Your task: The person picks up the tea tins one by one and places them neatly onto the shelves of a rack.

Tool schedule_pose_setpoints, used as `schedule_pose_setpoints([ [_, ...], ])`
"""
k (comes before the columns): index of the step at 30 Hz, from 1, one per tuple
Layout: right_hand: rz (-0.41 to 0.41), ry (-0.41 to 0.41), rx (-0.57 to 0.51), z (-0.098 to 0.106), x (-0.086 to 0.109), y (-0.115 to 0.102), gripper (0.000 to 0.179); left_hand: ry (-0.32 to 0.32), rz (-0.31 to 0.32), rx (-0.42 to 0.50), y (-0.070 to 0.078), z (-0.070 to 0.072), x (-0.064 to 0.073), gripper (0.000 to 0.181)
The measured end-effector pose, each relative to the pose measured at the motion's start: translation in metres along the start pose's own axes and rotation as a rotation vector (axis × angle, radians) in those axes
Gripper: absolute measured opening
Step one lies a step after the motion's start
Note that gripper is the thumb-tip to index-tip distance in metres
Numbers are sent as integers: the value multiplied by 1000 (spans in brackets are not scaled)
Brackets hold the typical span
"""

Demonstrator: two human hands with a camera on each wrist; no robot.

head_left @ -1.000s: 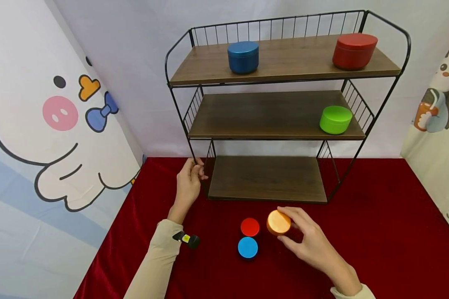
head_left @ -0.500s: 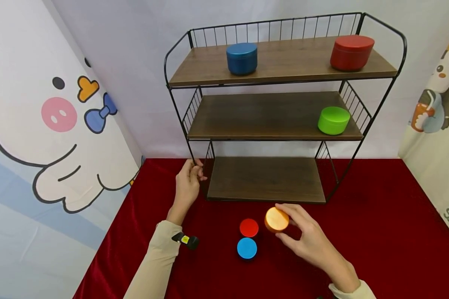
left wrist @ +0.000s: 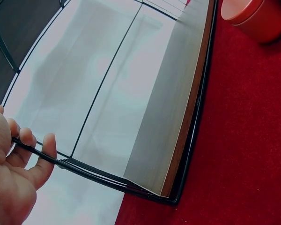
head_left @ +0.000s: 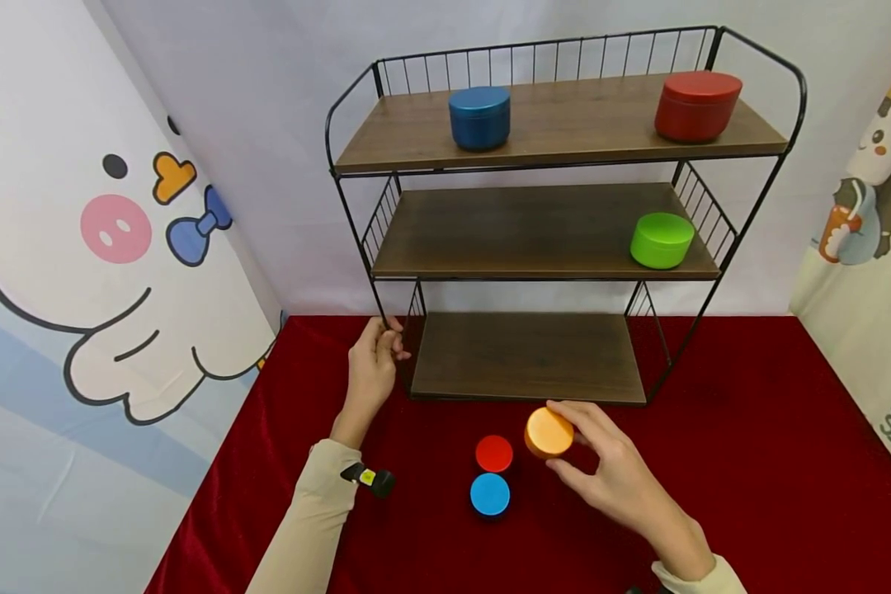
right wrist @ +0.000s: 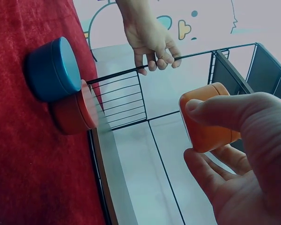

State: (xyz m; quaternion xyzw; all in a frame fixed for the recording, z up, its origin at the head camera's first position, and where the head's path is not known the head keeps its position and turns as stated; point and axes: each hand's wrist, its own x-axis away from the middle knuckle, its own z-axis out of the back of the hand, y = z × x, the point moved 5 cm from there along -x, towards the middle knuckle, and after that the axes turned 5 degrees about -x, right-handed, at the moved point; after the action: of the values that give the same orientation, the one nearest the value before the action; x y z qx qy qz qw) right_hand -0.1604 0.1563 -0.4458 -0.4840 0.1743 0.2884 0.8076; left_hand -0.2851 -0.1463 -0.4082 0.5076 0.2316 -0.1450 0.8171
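My right hand (head_left: 616, 470) holds an orange round tin (head_left: 549, 433) between thumb and fingers, in front of the rack's bottom shelf (head_left: 527, 355). In the right wrist view the thumb lies across the side of the tin (right wrist: 201, 139), with fingers beneath it. At the rack's left side, my left hand (head_left: 373, 367) grips the black metal post; the left wrist view shows fingers curled about that post (left wrist: 91, 177). A small red tin (head_left: 494, 454) and a blue tin (head_left: 490, 494) stand close together on the red cloth, left of the orange one.
A larger blue tin (head_left: 479, 120) and a dark red tin (head_left: 698, 107) stand on the top shelf (head_left: 572, 115). On the middle shelf (head_left: 520, 231), a green tin (head_left: 662, 241) sits near the right end. Red cloth (head_left: 757, 462) covers the table.
The right hand has lifted the orange tin slightly upward in the head view, toward the rack. My left hand keeps its hold on the post.
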Motion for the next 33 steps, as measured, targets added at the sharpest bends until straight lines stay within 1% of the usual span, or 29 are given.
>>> schedule_pose_setpoints([
  [4,13,3,-9,1,-2,-2,79,-1,11,-2,0,0,0,14],
  [9,23,1,-14,0,-4,-4,78,-8,25,2,-2,0,0,18],
  [14,-1,2,-4,1,-5,-3,79,-11,33,5,-3,0,0,18],
  [25,-19,1,-1,0,-8,-4,79,-12,55,12,-5,0,1,17],
  [28,-19,0,-11,0,-10,-5,80,-10,45,17,-5,0,0,16],
  [33,4,11,-34,-1,-13,-7,79,-15,17,23,-1,0,0,13],
])
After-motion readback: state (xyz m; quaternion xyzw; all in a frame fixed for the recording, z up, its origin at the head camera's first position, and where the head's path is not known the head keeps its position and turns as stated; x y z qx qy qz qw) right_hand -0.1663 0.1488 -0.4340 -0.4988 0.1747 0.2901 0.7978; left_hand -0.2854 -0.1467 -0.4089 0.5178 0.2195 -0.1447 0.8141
